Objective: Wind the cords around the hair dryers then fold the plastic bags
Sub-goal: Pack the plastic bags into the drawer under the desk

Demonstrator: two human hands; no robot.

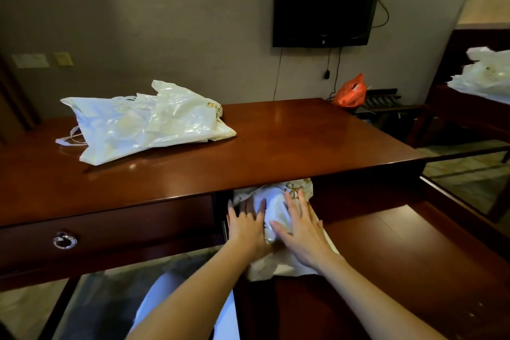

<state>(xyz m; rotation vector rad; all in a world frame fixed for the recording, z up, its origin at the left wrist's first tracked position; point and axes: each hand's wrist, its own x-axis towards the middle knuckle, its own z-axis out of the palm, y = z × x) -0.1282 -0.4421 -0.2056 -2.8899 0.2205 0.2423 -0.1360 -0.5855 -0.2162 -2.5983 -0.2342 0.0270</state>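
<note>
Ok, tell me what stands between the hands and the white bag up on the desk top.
Nothing visible blocks it. Both hands, left and right, press flat on a bag in the open drawer. The desk top between them and the crumpled white bag is bare.

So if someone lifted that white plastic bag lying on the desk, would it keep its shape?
Probably not: the white plastic bag is thin and crumpled, so it would likely sag. It looks fairly flat, hence probably light. Its glossy film may slide easily on the polished desk.
</note>
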